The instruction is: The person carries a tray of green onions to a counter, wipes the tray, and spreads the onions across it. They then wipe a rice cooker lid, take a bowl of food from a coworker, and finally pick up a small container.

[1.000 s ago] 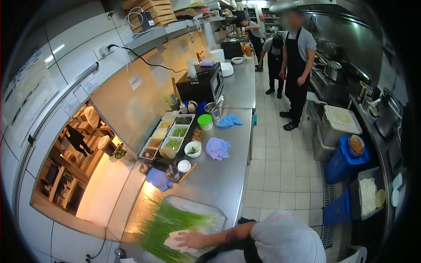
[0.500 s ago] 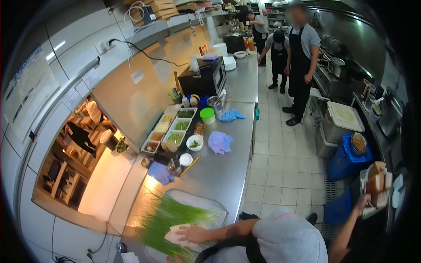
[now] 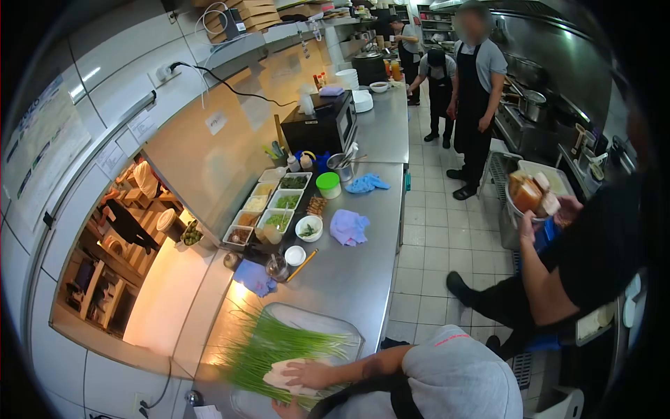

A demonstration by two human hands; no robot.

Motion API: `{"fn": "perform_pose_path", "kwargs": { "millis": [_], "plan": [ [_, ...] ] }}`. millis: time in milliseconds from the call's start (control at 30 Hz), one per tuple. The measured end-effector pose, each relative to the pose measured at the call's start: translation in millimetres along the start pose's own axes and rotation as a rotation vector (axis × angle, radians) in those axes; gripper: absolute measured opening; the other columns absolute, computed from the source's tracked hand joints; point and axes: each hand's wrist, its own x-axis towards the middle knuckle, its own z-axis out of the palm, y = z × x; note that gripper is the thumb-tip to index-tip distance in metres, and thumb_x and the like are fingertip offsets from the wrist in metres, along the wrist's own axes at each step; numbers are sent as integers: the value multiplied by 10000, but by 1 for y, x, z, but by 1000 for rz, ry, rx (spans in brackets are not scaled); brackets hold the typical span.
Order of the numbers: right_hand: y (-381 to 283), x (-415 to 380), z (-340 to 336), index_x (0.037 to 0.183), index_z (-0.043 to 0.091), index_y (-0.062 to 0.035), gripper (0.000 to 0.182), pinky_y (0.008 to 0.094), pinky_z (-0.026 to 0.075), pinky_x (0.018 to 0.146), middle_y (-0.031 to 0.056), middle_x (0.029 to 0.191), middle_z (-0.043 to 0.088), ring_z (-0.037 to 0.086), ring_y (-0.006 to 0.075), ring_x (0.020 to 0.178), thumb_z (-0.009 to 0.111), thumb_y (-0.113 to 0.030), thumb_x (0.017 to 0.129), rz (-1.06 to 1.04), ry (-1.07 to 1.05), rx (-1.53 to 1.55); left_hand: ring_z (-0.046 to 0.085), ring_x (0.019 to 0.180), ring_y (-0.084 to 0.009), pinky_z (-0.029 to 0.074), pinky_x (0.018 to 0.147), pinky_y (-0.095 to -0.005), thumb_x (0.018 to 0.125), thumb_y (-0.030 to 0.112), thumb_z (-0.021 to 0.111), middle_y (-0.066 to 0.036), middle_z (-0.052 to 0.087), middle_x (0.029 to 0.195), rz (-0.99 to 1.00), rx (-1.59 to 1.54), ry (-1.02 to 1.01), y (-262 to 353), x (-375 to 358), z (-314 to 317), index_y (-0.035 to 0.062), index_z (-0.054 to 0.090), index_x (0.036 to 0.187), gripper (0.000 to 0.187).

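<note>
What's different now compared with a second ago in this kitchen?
A co-worker in black has come in from the right, carrying a bowl of containers up and leftward across the aisle. The person's left hand has stayed flat on the white cloth over the green onions; the right hand is out of view. The steel counter, its trays and the purple cloth have not moved.

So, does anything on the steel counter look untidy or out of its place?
Mostly no. Three cloths lie crumpled and loose on the counter: a purple cloth, a blue cloth and a darker blue cloth. The green onions fan beyond the tray under the left hand. Nothing looks spilled.
</note>
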Motion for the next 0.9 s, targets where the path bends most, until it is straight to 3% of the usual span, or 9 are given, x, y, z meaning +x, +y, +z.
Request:
{"fn": "perform_pose_path", "kwargs": {
  "millis": [100, 233, 300, 400, 500, 600, 667, 833, 900],
  "plan": [
    [0, 0, -3, 1300, 560, -254, 455, 515, 462, 861, 13, 1534, 298, 286, 286, 1404, 554, -192, 849, -3, -10, 16, 540, 1016, -336, 458, 879, -449, 860, 346, 664, -192, 540, 1231, 13, 315, 120, -12, -2, 3, 6, 529, 1207, 504],
    [3, 8, -17, 1234, 607, -200, 405, 471, 479, 860, 72, 1416, 457, 432, 303, 1298, 563, -157, 834, -9, -3, 150, 534, 1033, -345, 452, 885, -464, 864, 362, 650, -194, 539, 1235, 9, 777, 261, -22, -10, 6, 9, 532, 1201, 501],
    [16, 28, -17, 1189, 633, -167, 371, 447, 487, 860, 105, 1311, 554, 517, 316, 1211, 567, -141, 825, -2, -23, 383, 531, 1042, -350, 449, 887, -471, 866, 370, 643, -195, 538, 1237, -6, 886, 315, -25, -13, 7, 11, 534, 1198, 500],
    [-27, 33, -91, 1107, 660, -111, 325, 414, 496, 818, 143, 1027, 631, 606, 359, 964, 608, -120, 786, -102, 184, 517, 527, 1055, -357, 445, 892, -482, 870, 382, 632, -196, 537, 1240, -28, 993, 376, -29, -15, 5, 14, 537, 1194, 500],
    [-64, 44, -107, 1071, 673, -125, 287, 476, 485, 812, 116, 1071, 615, 585, 358, 1017, 622, -145, 789, -132, 14, 493, 523, 1067, -364, 441, 896, -492, 873, 393, 622, -197, 536, 1243, -53, 1062, 431, -31, -15, 4, 17, 540, 1190, 500],
    [-73, 53, -34, 1188, 634, -173, 422, 493, 461, 901, 87, 1380, 479, 411, 335, 1307, 682, -195, 769, -192, -134, 202, 519, 1080, -371, 436, 901, -503, 876, 405, 611, -198, 535, 1246, -65, 1112, 466, -34, -15, -1, 19, 542, 1186, 500],
    [-50, 40, 28, 1198, 617, -202, 349, 534, 439, 884, 76, 1482, 343, 290, 360, 1378, 604, -252, 853, -317, -236, -15, 516, 1088, -376, 433, 904, -510, 878, 413, 604, -199, 535, 1248, -74, 1145, 482, -34, -14, -5, 21, 544, 1183, 501],
    [-19, 45, 89, 1279, 555, -302, 343, 597, 378, 901, 44, 1604, 93, 87, 382, 1456, 495, -322, 942, -416, -250, 98, 510, 1096, -378, 428, 907, -516, 878, 414, 600, -199, 531, 1252, -83, 1148, 499, -40, -11, -18, 24, 543, 1186, 500],
    [-34, 29, 54, 1269, 560, -310, 337, 597, 383, 885, 30, 1605, 91, 72, 370, 1461, 502, -313, 937, -366, -271, 113, 507, 1099, -379, 425, 908, -518, 877, 415, 598, -199, 529, 1255, -93, 1148, 497, -41, -12, -25, 26, 543, 1187, 500]
  ]
}}
